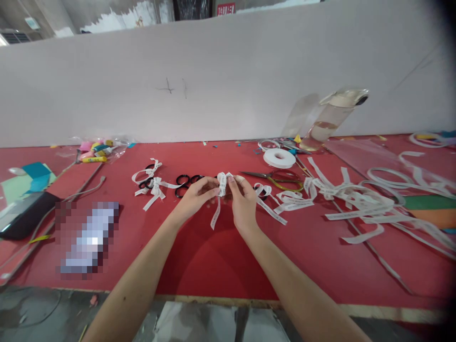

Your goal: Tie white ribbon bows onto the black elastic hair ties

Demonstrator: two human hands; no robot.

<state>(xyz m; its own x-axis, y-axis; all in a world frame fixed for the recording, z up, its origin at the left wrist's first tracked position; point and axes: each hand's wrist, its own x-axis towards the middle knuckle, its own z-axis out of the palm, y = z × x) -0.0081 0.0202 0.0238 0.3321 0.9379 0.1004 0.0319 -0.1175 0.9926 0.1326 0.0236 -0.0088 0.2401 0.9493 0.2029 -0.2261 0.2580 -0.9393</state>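
White printed ribbon (221, 186) — pinched between both hands above the red surface (199, 256), one tail hanging down between the wrists. Left hand (197, 195) and right hand (243, 198) meet fingertip to fingertip, each closed on the folded ribbon. Just behind the hands: black rings (187, 183). Left of those, a finished bow (151, 183) lies flat. To the right — scissors (274, 176), a ribbon roll (280, 157), and a loose tangle of ribbon strips (356, 197). A clear bottle (331, 118) leans by the back wall.
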